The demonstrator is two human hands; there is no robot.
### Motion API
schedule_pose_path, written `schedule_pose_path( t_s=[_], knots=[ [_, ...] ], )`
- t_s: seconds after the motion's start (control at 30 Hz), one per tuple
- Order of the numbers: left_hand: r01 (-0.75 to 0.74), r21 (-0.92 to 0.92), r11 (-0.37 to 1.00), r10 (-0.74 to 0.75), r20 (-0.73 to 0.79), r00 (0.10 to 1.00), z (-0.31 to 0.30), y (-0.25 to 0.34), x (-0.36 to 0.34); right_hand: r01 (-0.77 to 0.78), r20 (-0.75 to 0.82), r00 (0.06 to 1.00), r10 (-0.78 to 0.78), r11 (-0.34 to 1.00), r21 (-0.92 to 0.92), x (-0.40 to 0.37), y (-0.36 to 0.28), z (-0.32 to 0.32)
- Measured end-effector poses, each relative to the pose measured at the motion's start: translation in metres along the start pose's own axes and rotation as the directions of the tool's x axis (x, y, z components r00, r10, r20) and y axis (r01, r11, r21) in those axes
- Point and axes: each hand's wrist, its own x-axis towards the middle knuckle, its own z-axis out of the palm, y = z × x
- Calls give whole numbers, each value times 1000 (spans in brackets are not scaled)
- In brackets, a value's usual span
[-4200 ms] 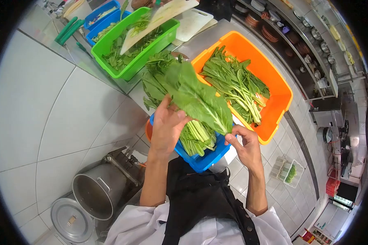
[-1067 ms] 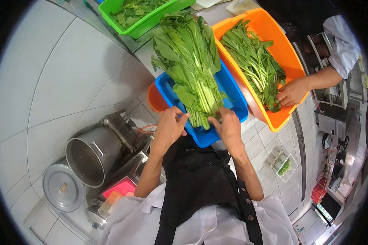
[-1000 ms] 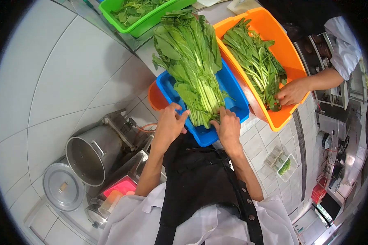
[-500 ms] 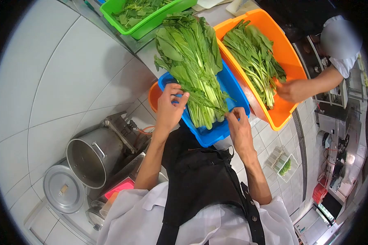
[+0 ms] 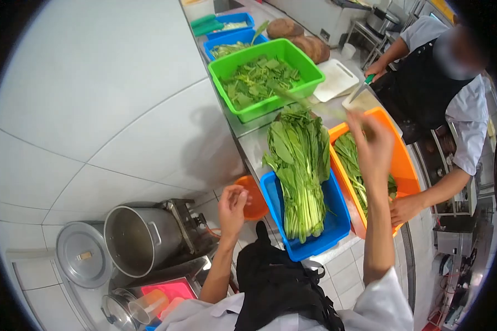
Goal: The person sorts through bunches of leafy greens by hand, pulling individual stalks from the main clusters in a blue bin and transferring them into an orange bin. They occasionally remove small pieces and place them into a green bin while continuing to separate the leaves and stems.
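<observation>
Counter (image 5: 255, 144), tiled wall (image 5: 121, 110); left hand (image 5: 233, 201) fingers loose, empty; right hand (image 5: 371, 144) blurred, cannot tell.

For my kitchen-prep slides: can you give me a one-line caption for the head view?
Right hand raised, blurred, above the orange tub; left hand beside a blue tub of leafy greens.

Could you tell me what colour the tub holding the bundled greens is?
The tub is blue; head view shows it best.

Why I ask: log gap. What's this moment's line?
left hand: empty, beside blue tub | right hand: raised, blurred, over orange tub | greens: in blue tub
</observation>
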Motion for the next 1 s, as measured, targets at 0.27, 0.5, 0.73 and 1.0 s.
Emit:
schedule_pose_path(
  t_s=[0.27,0.5,0.73,1.0],
  knots=[
    [115,126,985,-105,-84,991,-38,-19,-31,216,-113,976,-185,884,414,155,-6,101],
    [424,211,881,-470,285,835,20,-61,-60,-248,163,952,258,966,-80,-86,103,41],
    [280,442,852,-431,288,855,22,-76,-65,-406,296,841,452,890,-208,-216,130,41],
    [-4,853,522,-225,143,964,26,-13,-53,-424,291,854,431,901,-89,-213,103,11]
  ],
)
